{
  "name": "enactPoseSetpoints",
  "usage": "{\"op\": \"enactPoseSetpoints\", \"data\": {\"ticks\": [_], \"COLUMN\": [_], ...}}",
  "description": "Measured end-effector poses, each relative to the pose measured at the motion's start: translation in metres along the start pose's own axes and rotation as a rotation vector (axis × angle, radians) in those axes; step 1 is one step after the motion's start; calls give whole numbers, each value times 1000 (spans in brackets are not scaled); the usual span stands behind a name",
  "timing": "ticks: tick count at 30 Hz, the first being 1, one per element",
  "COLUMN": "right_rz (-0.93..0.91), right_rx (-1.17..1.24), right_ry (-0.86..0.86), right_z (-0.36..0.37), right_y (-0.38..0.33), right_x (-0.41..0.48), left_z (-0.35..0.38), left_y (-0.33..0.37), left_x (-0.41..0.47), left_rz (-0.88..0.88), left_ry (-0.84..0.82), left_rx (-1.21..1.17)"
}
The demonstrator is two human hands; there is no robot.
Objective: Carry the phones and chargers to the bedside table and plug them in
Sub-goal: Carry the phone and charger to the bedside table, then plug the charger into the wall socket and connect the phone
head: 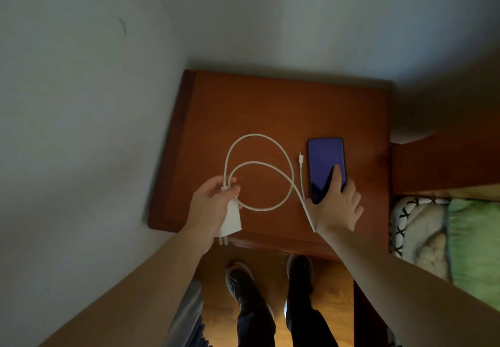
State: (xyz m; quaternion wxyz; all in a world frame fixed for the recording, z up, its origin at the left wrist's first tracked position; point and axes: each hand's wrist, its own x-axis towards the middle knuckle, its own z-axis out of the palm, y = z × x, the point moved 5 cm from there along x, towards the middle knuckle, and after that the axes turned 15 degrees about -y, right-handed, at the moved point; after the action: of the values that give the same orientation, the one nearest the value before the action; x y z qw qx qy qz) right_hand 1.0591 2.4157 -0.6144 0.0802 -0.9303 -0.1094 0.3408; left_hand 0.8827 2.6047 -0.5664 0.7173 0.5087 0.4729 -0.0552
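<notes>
Reddish-brown wood fills the middle of the view: a bedside table [270, 97] tucked into the corner of pale walls, seen from directly above by the person standing at it. A smartphone [326, 162] lies flat on the table's right side, its screen glowing dim blue. The right hand [336, 206] rests on the phone's near end, fingers wrapped loosely around its edge and one fingertip on the glass. The left hand [213, 206] is closed around a white charger plug [232, 218] at the table's front edge, its two metal prongs pointing back toward the person. A white charging cable [259, 168] runs from the plug in two loose loops across the wood. Its small free connector [301, 158] lies just beside the phone's left edge, not inserted.

The carrying looks done for this one phone and charger; both plugging steps appear to remain. No wall socket is visible anywhere, and no second phone or charger shows. At the right edge, rumpled bedding [446, 233] is cut off. The room is dim, so the screen's contents cannot be read.
</notes>
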Motion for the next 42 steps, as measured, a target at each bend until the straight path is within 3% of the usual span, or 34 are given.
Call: {"op": "enactPoseSetpoints", "data": {"ticks": [7, 12, 14, 18, 20, 23, 27, 32, 37, 40, 42], "right_rz": [41, 61, -8, -214, -406, -778, -927, -1075, -1091, -1037, -855], "right_rx": [-44, 68, 141, 673, 760, 348, -28, -140, -24, -26, -38], "right_ry": [-55, -140, -109, 0, 99, 349, 468, 536, 601, 523, 226], "right_z": [3, -14, -29, -78, -114, -155, -162, -152, -150, -143, -131], "right_y": [-3, -10, -24, -70, -103, -149, -159, -146, -139, -133, -135], "right_x": [-1, -2, -7, -24, -41, -80, -109, -117, -123, -118, -105], "left_z": [-5, -4, 1, 13, 19, 28, 33, 37, 43, 48, 52], "left_y": [5, 28, 43, 72, 89, 113, 133, 143, 138, 134, 130], "left_x": [-3, -10, -15, -18, -18, -19, -24, -27, -24, -21, -18], "left_rz": [11, 46, 64, 85, 96, 83, 24, -35, -55, -81, -93], "left_ry": [-43, -47, -59, -110, -138, -153, -158, -165, -100, -58, -29], "left_rx": [-9, -20, -15, 20, 24, -61, -200, -356, -369, -328, -343]}}
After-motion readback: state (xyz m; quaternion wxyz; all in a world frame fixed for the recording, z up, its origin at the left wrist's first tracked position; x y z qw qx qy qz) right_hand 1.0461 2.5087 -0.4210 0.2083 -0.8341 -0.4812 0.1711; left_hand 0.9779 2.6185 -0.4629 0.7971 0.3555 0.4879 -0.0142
